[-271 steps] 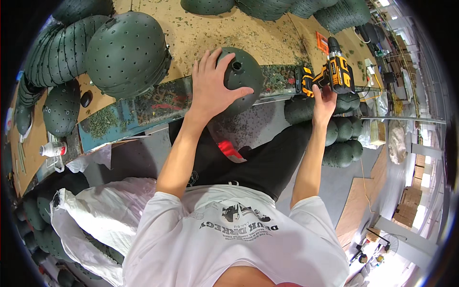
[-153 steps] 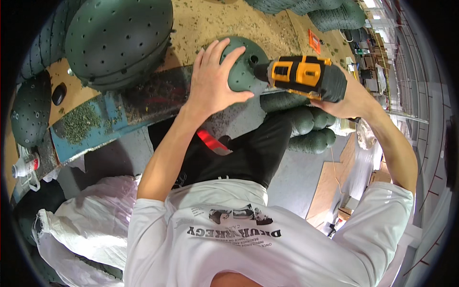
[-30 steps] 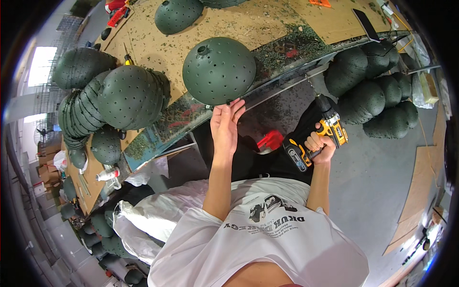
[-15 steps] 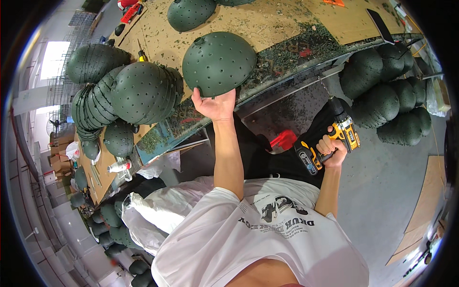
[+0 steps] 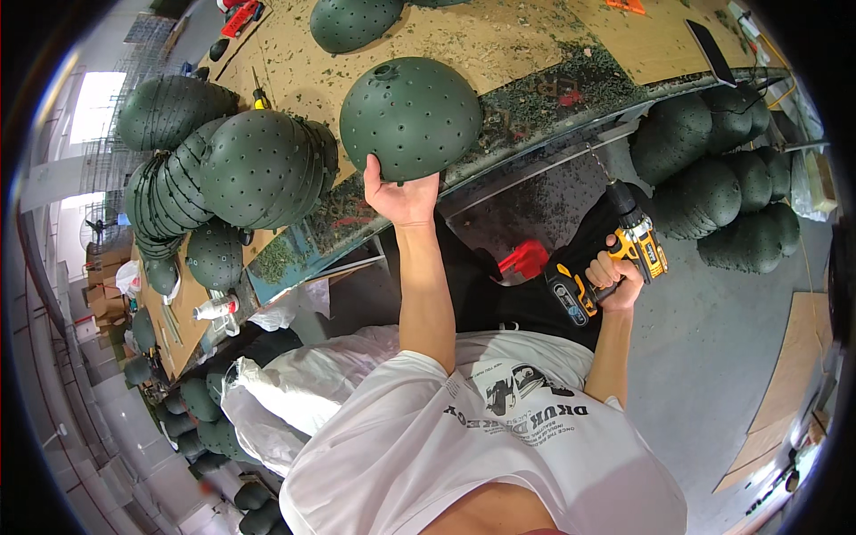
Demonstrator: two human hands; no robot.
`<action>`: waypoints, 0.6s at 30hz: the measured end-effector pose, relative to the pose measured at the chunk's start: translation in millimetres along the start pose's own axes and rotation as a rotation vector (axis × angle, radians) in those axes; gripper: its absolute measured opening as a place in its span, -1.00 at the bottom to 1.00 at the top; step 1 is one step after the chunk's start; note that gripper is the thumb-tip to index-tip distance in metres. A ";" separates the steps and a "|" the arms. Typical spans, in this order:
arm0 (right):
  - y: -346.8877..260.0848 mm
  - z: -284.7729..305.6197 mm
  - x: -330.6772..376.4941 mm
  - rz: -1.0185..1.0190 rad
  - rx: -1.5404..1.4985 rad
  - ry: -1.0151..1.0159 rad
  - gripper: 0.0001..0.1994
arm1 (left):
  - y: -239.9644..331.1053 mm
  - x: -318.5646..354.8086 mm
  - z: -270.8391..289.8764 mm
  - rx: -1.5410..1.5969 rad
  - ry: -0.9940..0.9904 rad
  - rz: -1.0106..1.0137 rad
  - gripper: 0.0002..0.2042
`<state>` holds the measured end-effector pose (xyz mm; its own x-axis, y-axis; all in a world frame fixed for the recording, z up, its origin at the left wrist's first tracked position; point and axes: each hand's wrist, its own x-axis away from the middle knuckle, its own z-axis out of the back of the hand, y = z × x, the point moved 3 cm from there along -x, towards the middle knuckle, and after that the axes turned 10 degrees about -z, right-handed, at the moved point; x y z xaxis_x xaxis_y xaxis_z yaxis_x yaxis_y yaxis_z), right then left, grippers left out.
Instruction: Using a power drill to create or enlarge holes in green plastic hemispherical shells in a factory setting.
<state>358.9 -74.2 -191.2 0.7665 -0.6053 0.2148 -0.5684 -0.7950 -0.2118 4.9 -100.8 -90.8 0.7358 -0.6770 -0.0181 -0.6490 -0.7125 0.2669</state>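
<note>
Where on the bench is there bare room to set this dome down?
The left hand grips the green dome at the bench's near edge. Bare board lies past it, between it and the far dome, and rightward toward the dark flat slab, though strewn with shavings. Left is crowded by the nested dome stack.

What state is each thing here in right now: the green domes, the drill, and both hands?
left hand: gripping dome's near rim
green dome: dome-up on workbench
right hand: closed on drill
cordless drill: held off bench, bit up
stacked domes: nested, lying sideways
</note>
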 end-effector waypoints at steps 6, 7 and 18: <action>-21.5 -28.3 1.9 0.091 0.134 -0.067 -0.63 | 16.7 2.2 -6.6 -0.035 -0.007 -0.024 -0.46; -36.2 -44.8 -2.8 0.169 0.282 -0.053 -0.62 | 25.0 5.7 -11.1 -0.035 -0.049 -0.021 -0.45; -135.6 -170.3 -157.1 0.607 1.057 0.088 -0.65 | 50.1 67.9 -10.7 0.008 -0.224 0.096 -0.41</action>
<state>264.7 121.9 -33.9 0.4153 -0.8999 -0.1331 -0.2727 0.0165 -0.9620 24.4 -180.5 -68.3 0.6099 -0.7650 -0.2068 -0.7158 -0.6438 0.2703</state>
